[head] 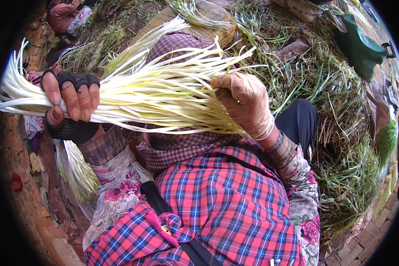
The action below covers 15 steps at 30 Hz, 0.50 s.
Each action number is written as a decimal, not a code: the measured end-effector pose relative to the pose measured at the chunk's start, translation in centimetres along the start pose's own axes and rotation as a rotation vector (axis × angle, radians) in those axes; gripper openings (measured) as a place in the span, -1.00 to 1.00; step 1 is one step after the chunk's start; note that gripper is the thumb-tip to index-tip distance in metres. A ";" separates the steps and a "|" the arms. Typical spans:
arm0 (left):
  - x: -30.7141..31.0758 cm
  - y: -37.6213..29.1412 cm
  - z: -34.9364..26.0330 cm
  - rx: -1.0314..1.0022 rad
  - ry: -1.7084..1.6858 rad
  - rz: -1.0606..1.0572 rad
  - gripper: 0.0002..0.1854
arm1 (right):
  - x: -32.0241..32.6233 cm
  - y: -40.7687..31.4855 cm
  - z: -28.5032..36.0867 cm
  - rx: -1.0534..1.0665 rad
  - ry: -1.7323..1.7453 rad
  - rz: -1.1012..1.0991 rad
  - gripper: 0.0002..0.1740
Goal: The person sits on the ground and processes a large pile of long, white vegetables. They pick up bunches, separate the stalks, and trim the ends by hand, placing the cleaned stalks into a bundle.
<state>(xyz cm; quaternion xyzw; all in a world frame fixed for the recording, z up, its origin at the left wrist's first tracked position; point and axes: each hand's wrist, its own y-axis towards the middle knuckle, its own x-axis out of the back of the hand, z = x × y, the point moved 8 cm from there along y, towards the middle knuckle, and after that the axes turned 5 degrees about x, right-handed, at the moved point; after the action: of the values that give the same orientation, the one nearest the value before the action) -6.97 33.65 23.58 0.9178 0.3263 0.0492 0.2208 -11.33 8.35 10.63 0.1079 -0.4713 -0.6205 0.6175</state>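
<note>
A long bundle of pale yellow-white leafy stalks, perhaps blanched chives (pixel 159 89), stretches sideways in front of my chest. My left hand (pixel 73 99), in a black fingerless glove, is closed around its whiter end. My right hand (pixel 242 103), in a thin translucent glove, is at the yellow leaf tips with its fingers curled and pinched on some of them. More pale stalks (pixel 146 43) lie behind the bundle, beside my checked-cloth-covered knee. Another bunch (pixel 78 169) lies below my left forearm.
A round wooden block (pixel 219 31) with stalks on it stands ahead. Heaps of loose green and dry leaves (pixel 345 176) cover the ground on the right, near a green cloth or bag (pixel 359 46). Another person (pixel 65 16) sits at the upper left. Bricks edge the ground.
</note>
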 end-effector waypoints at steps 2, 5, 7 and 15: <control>0.1 0.1 0.3 -0.006 0.005 -0.012 -0.78 | -0.2 -0.7 -1.2 -0.208 0.117 0.029 -0.89; -0.5 -0.3 -0.1 0.025 0.074 -0.074 -0.77 | -1.0 -1.9 -3.5 -0.554 0.431 0.019 -0.95; -1.8 0.5 1.3 0.045 0.104 -0.068 -0.75 | -1.1 -3.3 -5.6 -0.740 0.614 -0.082 -0.93; 0.3 0.3 1.7 -0.031 -0.023 -0.083 -0.74 | 6.0 -3.6 -5.4 -0.600 0.488 -0.231 -0.81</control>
<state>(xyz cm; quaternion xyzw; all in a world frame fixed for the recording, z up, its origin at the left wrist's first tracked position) -6.17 32.96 22.22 0.9004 0.3609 0.0343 0.2405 -11.13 -0.02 7.81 0.1192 -0.0934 -0.7520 0.6415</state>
